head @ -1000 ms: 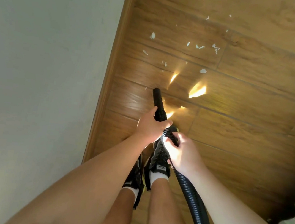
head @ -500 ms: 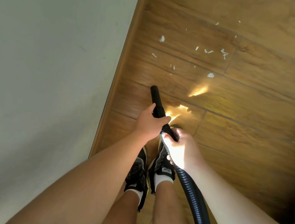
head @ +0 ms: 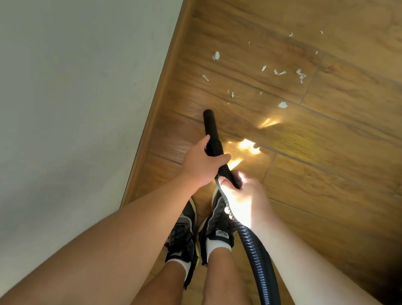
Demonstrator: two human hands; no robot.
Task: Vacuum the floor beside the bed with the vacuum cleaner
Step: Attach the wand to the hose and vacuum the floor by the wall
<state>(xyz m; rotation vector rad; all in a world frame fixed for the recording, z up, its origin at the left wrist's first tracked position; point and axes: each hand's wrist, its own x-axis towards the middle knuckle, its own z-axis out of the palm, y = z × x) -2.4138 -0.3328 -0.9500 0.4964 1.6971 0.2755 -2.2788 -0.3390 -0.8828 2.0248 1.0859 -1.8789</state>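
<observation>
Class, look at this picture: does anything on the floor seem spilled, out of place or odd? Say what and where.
Yes. Small white scraps lie scattered on the wooden floor just beyond the vacuum nozzle. They look like torn litter, not yet picked up.

Two dark shoes point(head: 221, 218) with white socks point(head: 217, 247) — lower centre. White scraps point(head: 282, 104) scattered upper centre. Bright sunlight patches point(head: 247, 146) at centre. Unidentifiable dark object point(head: 390, 292) — lower right edge.
</observation>
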